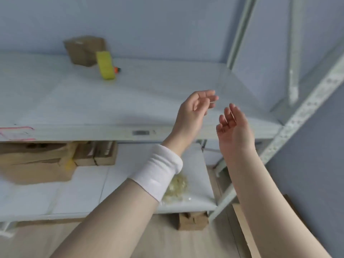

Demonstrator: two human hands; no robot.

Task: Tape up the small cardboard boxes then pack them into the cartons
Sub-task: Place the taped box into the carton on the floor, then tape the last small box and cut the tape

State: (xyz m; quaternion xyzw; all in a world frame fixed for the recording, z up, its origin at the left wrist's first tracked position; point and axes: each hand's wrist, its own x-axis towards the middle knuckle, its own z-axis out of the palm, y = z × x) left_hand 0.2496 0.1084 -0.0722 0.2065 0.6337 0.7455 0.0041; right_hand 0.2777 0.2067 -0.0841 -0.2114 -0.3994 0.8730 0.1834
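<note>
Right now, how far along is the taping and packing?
Looks done: small boxes sit beside a carton on the lower shelf; taping unclear. In hand: nothing, left hand and right hand are empty. Left: one box by the yellow tape roll on the upper shelf, unpacked.

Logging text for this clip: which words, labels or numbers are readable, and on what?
Nothing is readable.
Small grey label on the upper shelf's front edge: too blurred to read.
Red scribbles at that edge's left end: no legible characters.
</note>
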